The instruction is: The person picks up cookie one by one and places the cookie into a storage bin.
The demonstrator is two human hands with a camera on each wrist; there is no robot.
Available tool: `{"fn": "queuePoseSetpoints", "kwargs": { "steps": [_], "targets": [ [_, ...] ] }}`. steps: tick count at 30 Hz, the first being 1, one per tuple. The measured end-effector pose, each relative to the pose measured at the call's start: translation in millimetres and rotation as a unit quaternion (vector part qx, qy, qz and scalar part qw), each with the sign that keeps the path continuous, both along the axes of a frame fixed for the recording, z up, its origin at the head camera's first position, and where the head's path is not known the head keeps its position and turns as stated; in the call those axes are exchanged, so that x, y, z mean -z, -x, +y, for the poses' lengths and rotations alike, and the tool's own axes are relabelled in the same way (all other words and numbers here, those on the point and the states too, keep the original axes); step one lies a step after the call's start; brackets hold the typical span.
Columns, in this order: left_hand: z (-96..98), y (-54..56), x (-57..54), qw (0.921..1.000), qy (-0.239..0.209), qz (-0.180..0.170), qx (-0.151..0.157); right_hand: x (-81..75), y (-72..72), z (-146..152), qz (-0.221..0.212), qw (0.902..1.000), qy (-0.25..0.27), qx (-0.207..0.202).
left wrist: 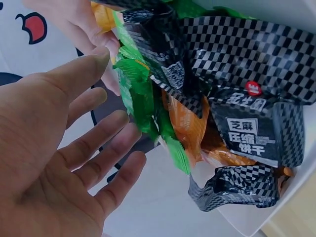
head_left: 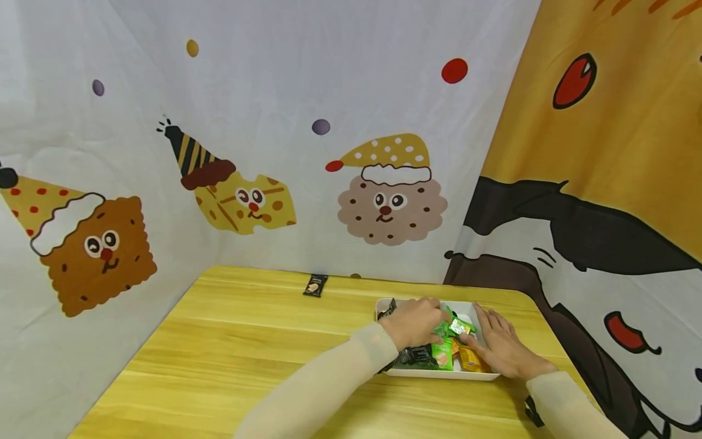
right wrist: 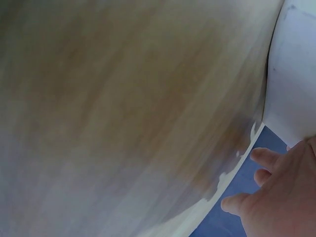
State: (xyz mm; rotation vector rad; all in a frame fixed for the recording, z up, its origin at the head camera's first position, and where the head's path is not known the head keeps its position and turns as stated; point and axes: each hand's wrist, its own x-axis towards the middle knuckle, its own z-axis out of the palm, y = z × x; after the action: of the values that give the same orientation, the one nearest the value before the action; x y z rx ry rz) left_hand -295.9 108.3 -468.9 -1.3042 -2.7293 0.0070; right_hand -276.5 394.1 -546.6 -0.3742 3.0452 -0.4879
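A white tray [head_left: 444, 374] holds several small wrapped snacks: black checkered packets [left wrist: 247, 131], green packets [left wrist: 136, 91] and orange packets [left wrist: 186, 123]. Over the middle of it is my left hand [head_left: 414, 322], palm toward the snacks, fingers loosely extended with their tips beside the green packets. Nothing is gripped in it. At the tray's right side lies my right hand [head_left: 507, 347], its fingers extended along the outer side and the thumb reaching over the rim toward the orange packets. In the right wrist view, the right fingers [right wrist: 264, 158] appear beside a white surface.
On the wooden table [head_left: 247, 329], one black packet [head_left: 315, 285] lies near the back edge. Another dark packet [head_left: 532, 411] is partly hidden by the right sleeve. A white cartoon-printed cloth [head_left: 274, 91] hangs behind the table, with a yellow-orange printed cloth [head_left: 620, 134] on the right.
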Motion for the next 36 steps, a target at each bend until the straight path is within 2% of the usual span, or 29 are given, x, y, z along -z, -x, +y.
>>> {"fn": "queuePoseSetpoints", "kwargs": {
  "steps": [11,16,20,27,36],
  "targets": [
    [-13.5,1.8,-1.0,0.9999,0.000,0.015,-0.002,-0.6,0.9,-3.5,-0.002,1.0000,-0.001,0.004],
    [-30.4,1.8,0.4,0.9991,-0.014,-0.003,-0.039,0.0,1.0,-4.3,-0.005,1.0000,-0.005,0.007],
    [-47.3,6.0,6.6,0.9973,-0.021,-0.009,-0.070,-1.5,-0.2,-4.5,0.001,1.0000,-0.006,0.007],
    [-81.0,14.8,16.7,0.9944,-0.038,-0.021,-0.097,-3.2,-2.0,-4.2,0.002,1.0000,0.000,0.003],
    [-128.7,27.0,22.2,0.9826,-0.075,-0.079,-0.151,-2.6,-2.0,-4.4,-0.004,1.0000,0.002,0.003]
  ]
}}
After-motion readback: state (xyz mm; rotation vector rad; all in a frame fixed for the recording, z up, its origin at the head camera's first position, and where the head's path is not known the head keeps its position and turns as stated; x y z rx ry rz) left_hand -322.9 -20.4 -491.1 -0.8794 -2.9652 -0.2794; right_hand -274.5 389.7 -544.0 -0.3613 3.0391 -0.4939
